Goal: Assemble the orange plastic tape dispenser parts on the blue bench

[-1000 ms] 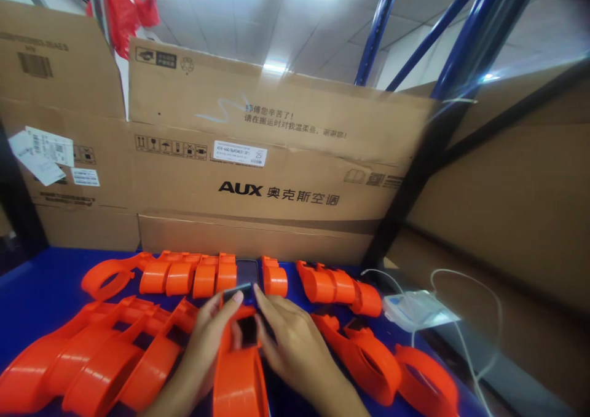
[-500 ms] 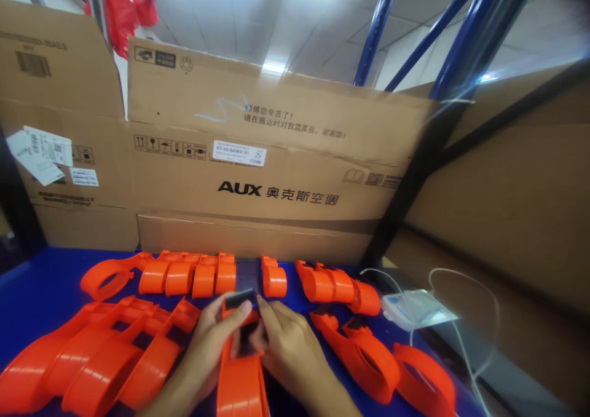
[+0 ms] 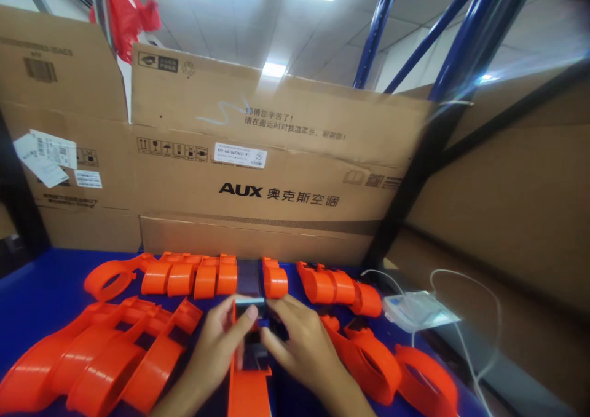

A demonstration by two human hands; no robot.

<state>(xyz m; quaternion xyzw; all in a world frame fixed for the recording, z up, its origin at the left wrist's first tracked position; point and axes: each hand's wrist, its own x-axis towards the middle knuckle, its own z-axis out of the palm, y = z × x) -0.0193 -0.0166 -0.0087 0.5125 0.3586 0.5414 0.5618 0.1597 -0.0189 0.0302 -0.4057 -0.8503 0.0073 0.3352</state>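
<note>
Both my hands meet at the bottom centre over an orange plastic tape dispenser (image 3: 249, 389) lying on the blue table (image 3: 41, 288). My left hand (image 3: 221, 343) has its fingers and thumb pinched on the dispenser's front end. My right hand (image 3: 299, 346) pinches the same spot from the right. Between the fingertips sits a small dark piece with a pale metal edge (image 3: 250, 303). Both hands are closed on the dispenser.
Orange dispenser shells lie in rows: a back row (image 3: 188, 275), a front-left group (image 3: 92, 361) and others at the right (image 3: 369, 361). Large AUX cardboard boxes (image 3: 276, 171) wall off the back. A white device with cables (image 3: 415, 309) lies right. Blue rack posts (image 3: 461, 48) rise behind.
The dispenser has tilted so its front end faces up more, and my fingers have shifted forward onto the dark piece at its tip. The camera view rose slightly.
</note>
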